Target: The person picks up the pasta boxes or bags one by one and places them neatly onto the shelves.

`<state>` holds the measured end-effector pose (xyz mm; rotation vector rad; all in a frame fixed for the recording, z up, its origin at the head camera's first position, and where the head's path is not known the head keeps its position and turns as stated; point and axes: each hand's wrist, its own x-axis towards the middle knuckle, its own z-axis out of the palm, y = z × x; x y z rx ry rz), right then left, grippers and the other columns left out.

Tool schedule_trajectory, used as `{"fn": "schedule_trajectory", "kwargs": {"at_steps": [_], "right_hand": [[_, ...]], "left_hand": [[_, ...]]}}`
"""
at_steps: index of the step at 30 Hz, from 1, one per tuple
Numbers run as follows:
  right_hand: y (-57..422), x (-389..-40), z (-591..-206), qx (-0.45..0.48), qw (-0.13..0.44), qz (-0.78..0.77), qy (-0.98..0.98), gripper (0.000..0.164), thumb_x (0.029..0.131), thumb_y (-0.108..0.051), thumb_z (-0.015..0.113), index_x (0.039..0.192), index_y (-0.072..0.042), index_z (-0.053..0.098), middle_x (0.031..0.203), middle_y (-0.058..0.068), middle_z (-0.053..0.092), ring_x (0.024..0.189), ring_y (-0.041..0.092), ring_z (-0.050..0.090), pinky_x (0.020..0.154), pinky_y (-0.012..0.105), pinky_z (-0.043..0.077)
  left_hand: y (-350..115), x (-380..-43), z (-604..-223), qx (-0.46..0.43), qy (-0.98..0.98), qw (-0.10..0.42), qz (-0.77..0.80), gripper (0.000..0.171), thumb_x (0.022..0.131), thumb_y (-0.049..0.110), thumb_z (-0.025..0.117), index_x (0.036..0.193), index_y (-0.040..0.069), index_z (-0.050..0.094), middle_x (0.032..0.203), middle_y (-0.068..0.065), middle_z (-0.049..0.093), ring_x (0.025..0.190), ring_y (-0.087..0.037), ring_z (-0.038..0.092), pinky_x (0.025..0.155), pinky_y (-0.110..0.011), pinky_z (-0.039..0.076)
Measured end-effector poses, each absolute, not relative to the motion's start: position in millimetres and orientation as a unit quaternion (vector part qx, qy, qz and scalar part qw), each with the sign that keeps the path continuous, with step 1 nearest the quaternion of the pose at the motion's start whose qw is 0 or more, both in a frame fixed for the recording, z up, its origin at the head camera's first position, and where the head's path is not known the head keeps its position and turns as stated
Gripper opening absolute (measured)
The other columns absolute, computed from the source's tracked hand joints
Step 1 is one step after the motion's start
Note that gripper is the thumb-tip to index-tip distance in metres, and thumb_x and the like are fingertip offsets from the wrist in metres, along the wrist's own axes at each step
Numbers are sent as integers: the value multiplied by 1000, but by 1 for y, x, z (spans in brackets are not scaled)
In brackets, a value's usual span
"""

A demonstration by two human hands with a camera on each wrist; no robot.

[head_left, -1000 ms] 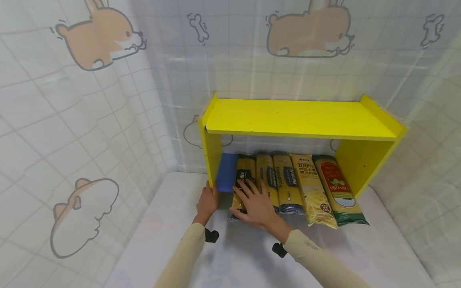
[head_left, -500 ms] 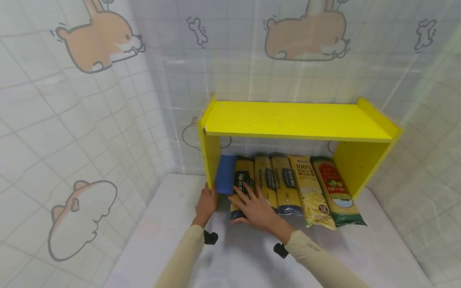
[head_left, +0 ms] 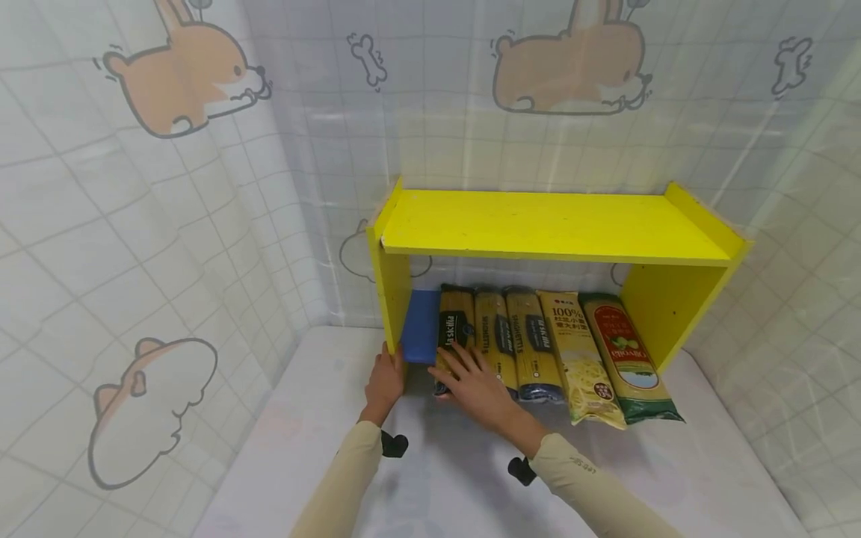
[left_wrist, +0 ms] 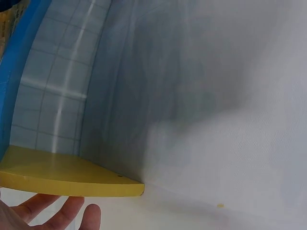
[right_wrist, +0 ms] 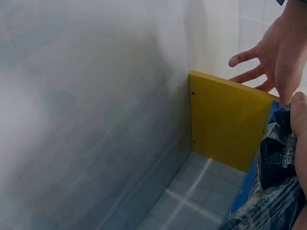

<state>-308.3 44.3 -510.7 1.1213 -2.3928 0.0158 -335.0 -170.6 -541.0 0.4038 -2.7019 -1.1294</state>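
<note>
A yellow shelf unit [head_left: 558,224] with a blue lower board [head_left: 420,329] stands against the back wall. My left hand [head_left: 386,382] holds its left side panel [left_wrist: 72,177] low at the front edge, fingers on the outer side. My right hand [head_left: 480,392] lies with fingers spread over the leftmost spaghetti pack [head_left: 457,306]. In the right wrist view its thumb [right_wrist: 300,115] is at the pack's dark front end [right_wrist: 278,158]. Two similar pasta packs [head_left: 496,321] [head_left: 531,321] lie side by side to the right of that one.
Farther right on the board lie a yellow pasta pack [head_left: 578,351] and a red-and-green one [head_left: 625,344], both slanting and jutting out in front. The right side panel [head_left: 679,306] stands beside them. The white table [head_left: 430,471] stretches in front.
The leftmost spaghetti pack has slid back into the shelf, its front end now about level with its neighbour's. My right hand has moved slightly with it. My left hand stays on the side panel.
</note>
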Motion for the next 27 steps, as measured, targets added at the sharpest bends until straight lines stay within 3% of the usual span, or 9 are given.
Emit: {"fn": "schedule_trajectory", "kwargs": {"at_steps": [4, 9, 12, 18, 22, 27], "right_hand": [[43, -309, -511, 411, 241, 18, -879, 52, 96, -48, 64, 143, -26, 59, 155, 9, 53, 146, 37, 48, 115, 58, 43], [42, -307, -515, 413, 245, 8, -877, 52, 97, -50, 62, 144, -28, 57, 155, 7, 53, 146, 35, 48, 115, 56, 43], [42, -307, -516, 420, 249, 11, -873, 53, 97, -51, 63, 144, -27, 58, 155, 7, 54, 145, 36, 49, 114, 56, 44], [44, -306, -514, 415, 228, 14, -881, 58, 97, -54, 62, 147, -26, 55, 157, 5, 50, 147, 36, 46, 115, 57, 42], [46, -304, -512, 415, 212, 11, -885, 59, 100, -56, 56, 150, -27, 51, 159, 5, 48, 148, 35, 44, 116, 57, 41], [50, -301, -511, 403, 181, 47, -896, 55, 104, -52, 51, 152, -25, 50, 161, 4, 46, 150, 34, 42, 118, 58, 38]], "left_hand": [[-170, -336, -542, 146, -906, 96, -386, 59, 111, 47, 27, 149, 4, 40, 117, -28, 62, 99, -48, 66, 81, -63, 52], [-168, -333, -548, 153, -899, 125, -391, 55, 111, 45, 30, 138, -1, 48, 103, -27, 62, 82, -41, 63, 72, -56, 51], [-168, -330, -551, 140, -899, 160, -384, 49, 111, 38, 36, 132, -4, 50, 101, -27, 62, 83, -43, 65, 72, -57, 52], [-165, -321, -557, 97, -895, 200, -386, 49, 110, 33, 45, 139, -6, 44, 115, -29, 59, 99, -48, 66, 83, -61, 53], [-164, -316, -558, 95, -880, 233, -402, 47, 108, 32, 50, 140, -2, 41, 122, -24, 52, 104, -41, 62, 88, -56, 52], [-161, -315, -551, 71, -846, 328, -414, 35, 105, 26, 57, 125, 1, 43, 113, -19, 47, 93, -29, 52, 82, -42, 45]]}}
